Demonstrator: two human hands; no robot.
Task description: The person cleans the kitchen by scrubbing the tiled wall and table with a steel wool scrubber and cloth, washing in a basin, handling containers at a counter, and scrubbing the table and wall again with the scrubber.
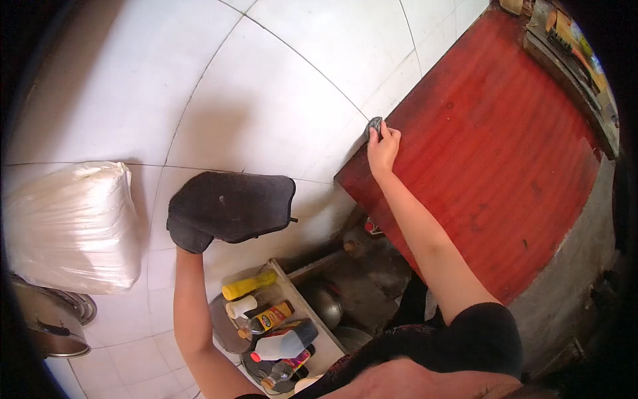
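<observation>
My left hand (211, 241) is mostly hidden by a black oven mitt (232, 203), which it holds up in front of the white tiles; a small loop sticks out from the mitt's right end. My fingers on that side do not show. At the far left corner of the red wooden board (492, 153), my right hand (383, 149) pinches a crumpled, shiny dark grey wad (374, 128) between thumb and fingers. What the wad is made of, I cannot tell.
A stuffed white plastic sack (76, 229) stands at left above a metal pot (56, 326). Below, several bottles, one a yellow bottle (249, 284), stand by a pale ledge (309, 306). Brushes (575, 50) lie on a shelf at top right.
</observation>
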